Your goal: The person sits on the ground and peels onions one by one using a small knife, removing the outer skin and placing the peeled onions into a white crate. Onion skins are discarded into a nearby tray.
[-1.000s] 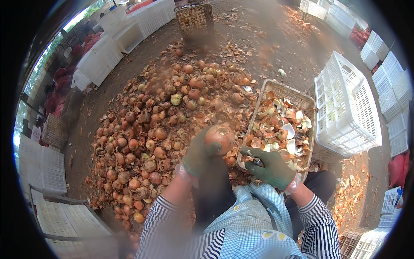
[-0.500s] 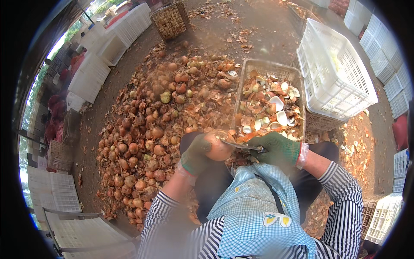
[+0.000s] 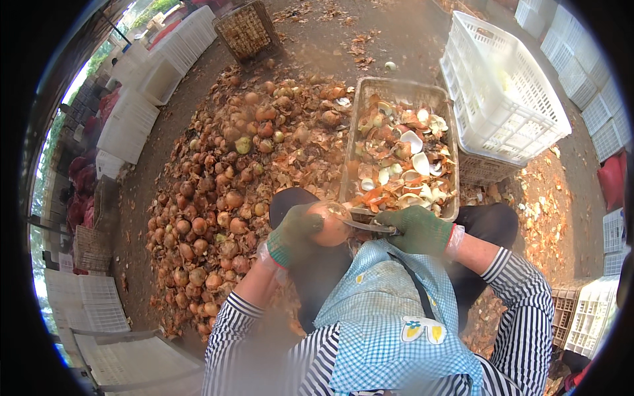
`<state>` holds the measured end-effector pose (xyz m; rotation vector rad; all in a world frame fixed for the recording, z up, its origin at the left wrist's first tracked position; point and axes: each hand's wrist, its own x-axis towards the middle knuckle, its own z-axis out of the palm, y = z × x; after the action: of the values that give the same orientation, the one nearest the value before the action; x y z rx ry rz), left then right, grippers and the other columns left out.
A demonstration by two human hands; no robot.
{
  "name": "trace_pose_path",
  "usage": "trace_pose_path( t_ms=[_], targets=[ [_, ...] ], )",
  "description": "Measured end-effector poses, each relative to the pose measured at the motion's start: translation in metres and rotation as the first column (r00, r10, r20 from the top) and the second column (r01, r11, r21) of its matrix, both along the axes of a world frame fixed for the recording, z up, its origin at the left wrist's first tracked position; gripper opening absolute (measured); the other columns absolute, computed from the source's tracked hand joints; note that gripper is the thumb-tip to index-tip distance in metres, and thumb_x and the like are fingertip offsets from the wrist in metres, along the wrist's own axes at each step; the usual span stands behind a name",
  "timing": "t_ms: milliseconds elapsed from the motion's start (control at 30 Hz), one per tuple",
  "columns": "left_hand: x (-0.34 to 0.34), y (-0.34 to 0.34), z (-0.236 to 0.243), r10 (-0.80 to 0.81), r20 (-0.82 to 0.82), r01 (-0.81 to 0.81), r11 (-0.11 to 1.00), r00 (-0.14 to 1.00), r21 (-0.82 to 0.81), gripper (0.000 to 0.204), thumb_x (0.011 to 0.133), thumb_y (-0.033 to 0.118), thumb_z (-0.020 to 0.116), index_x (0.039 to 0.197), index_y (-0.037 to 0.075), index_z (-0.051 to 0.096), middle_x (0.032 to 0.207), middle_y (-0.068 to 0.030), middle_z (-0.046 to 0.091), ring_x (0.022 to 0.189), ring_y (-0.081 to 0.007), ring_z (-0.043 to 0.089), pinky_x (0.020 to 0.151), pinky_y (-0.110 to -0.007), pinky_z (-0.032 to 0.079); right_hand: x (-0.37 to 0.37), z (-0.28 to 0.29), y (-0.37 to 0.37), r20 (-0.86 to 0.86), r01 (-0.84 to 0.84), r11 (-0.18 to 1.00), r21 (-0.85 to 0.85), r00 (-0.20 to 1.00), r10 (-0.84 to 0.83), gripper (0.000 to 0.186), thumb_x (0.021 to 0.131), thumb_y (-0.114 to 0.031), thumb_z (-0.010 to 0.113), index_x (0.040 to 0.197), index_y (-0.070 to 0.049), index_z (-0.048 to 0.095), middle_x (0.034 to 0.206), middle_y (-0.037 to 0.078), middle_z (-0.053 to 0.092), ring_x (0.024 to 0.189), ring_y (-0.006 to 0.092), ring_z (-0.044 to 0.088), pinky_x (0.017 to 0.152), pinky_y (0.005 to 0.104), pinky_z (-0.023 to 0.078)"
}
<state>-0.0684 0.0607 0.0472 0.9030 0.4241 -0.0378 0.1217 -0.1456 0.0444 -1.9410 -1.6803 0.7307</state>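
Observation:
My left hand, in a green work glove, is closed round a large brown-skinned onion above my lap. Gripped in my right hand, also gloved in green, is a knife. Its blade points left and meets the onion's right side. Just beyond my hands stands a shallow, dirty plastic crate of onion skins and pale cut pieces. On the ground to the left spreads a big heap of unpeeled onions mixed with loose dry skins.
A tall white slatted crate stands on a brown crate at the right. More white crates line the left side. A brown crate rests at the far end of the heap. Skins litter the floor on my right.
The view has shifted slightly, so the crates and heap sit a little further left. The blade has moved from over the onion's upper right to its right side. Both hands keep their hold.

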Motion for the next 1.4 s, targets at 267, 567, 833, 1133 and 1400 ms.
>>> trace_pose_path(
  t_ms=[267,567,833,1133,1400],
  targets=[
    [0.003,-0.020,-0.066,0.114,0.265,-0.015,0.937,0.957,-0.348,0.076,0.083,0.043,0.071,0.137,-0.004,0.044,0.117,-0.0155,0.059,0.102,-0.0217,0.061,0.084,-0.032,0.054,0.016,0.009,0.012,0.270,-0.008,1.000,-0.016,0.963,0.012,0.027,0.086,-0.027,0.067,0.107,-0.011,0.065,0.085,0.015,0.069,0.081,0.0348,0.069,0.070,0.0453,0.053],
    [0.037,0.014,-0.071,0.223,0.228,-0.190,0.969,0.948,-0.161,0.083,0.070,0.042,0.082,0.133,-0.001,0.050,0.114,-0.0191,0.065,0.098,-0.0340,0.068,0.074,-0.041,0.063,-0.024,0.003,0.023,-0.805,0.086,0.901,-0.424,0.420,-0.419,0.033,0.094,-0.038,0.065,0.109,-0.009,0.068,0.065,0.001,0.059,0.049,0.0070,0.052,0.044,0.0226,0.041],
    [0.028,0.000,-0.092,-0.008,0.253,0.103,0.924,0.968,-0.367,0.065,0.087,0.041,0.059,0.132,-0.005,0.049,0.122,-0.0160,0.061,0.109,-0.0260,0.062,0.093,-0.037,0.053,-0.028,0.005,-0.002,-0.441,0.406,0.903,0.139,0.842,-0.310,0.052,0.090,-0.037,0.069,0.129,-0.004,0.059,0.091,0.015,0.072,0.081,0.0285,0.072,0.071,0.0381,0.055],
    [0.041,0.011,-0.069,-0.182,-0.053,0.189,0.964,0.982,0.187,0.056,0.091,0.033,0.065,0.132,-0.002,0.053,0.112,-0.0125,0.063,0.095,-0.0169,0.062,0.076,-0.030,0.052,-0.006,-0.001,0.014,-0.315,0.423,0.876,0.232,0.885,-0.344,0.024,0.086,-0.029,0.068,0.091,-0.007,0.062,0.073,0.014,0.064,0.071,0.0338,0.066,0.062,0.0427,0.050],
    [0.049,-0.015,0.002,-0.181,-0.050,0.188,0.936,0.982,0.296,0.087,0.074,0.041,0.083,0.137,-0.007,0.048,0.107,-0.0083,0.065,0.084,-0.0115,0.064,0.064,-0.023,0.052,0.002,0.017,0.018,-0.622,0.512,0.850,0.119,0.706,-0.338,0.023,0.093,-0.025,0.064,0.085,-0.003,0.061,0.062,0.007,0.055,0.049,0.0168,0.054,0.046,0.0324,0.043]
  ],
)
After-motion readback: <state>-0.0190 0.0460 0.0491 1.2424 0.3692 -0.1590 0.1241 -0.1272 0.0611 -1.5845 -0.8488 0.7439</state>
